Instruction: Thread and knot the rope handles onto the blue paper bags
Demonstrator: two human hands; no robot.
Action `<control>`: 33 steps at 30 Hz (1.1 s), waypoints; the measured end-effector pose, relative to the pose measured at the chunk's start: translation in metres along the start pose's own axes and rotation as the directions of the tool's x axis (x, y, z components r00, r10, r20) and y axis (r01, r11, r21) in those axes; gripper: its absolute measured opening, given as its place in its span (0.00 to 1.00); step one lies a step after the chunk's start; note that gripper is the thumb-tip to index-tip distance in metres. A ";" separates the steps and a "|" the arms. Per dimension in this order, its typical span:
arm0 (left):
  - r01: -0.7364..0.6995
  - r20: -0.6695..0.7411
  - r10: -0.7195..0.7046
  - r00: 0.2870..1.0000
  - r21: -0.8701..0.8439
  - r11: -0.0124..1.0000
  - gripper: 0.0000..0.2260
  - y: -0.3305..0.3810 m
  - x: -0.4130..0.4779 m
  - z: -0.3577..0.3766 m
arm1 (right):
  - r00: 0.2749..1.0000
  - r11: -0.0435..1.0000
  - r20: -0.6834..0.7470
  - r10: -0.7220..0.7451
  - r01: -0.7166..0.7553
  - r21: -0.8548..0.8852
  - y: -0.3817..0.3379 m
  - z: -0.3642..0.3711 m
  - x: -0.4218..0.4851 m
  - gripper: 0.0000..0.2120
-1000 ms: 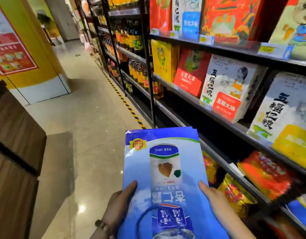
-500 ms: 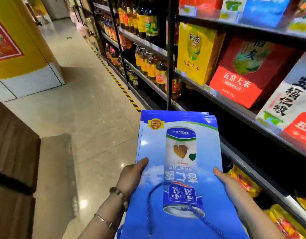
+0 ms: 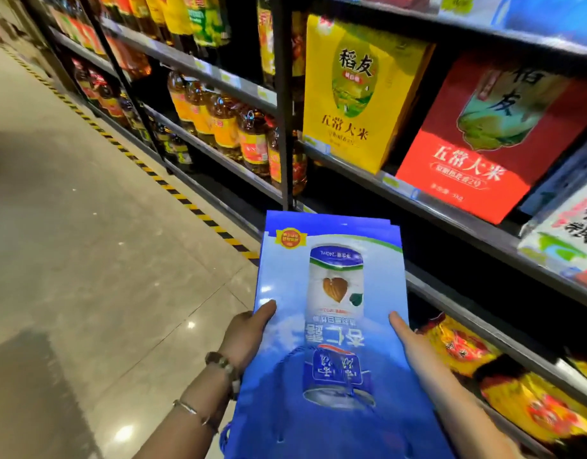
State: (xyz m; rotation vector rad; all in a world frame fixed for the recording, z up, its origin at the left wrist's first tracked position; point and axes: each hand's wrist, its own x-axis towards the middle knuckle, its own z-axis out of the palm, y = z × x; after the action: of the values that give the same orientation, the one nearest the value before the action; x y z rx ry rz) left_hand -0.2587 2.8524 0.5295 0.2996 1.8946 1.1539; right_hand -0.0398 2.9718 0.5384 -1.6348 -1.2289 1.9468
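Stocked shop shelving (image 3: 451, 210) lines the right of the aisle. In front of it, a flat stack of blue paper bags (image 3: 331, 260) is carried between both hands. The left hand (image 3: 249, 332) and right hand (image 3: 417, 349) clasp its side edges, thumbs on top, other fingers hidden beneath. A blue rope handle (image 3: 224, 433) trails from the top bag, so that one looks threaded. Its knots, and the bags below, cannot be judged.

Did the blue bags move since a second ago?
Yes. The blue paper bags have been carried forward: their far edge now sits just under the yellow rice bag, which was well ahead of them before.
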 end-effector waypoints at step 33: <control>-0.110 0.485 0.006 0.874 0.186 0.976 0.07 0.092 0.517 0.125 | 0.815 0.996 -0.574 0.079 -0.046 0.073 -0.035 0.059 0.424 0.22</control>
State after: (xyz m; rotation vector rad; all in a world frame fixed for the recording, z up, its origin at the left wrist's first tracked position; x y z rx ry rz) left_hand -0.4870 3.2812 0.2947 0.6999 1.5622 0.8171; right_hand -0.2292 3.2676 0.2917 -2.0436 -0.8704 1.3243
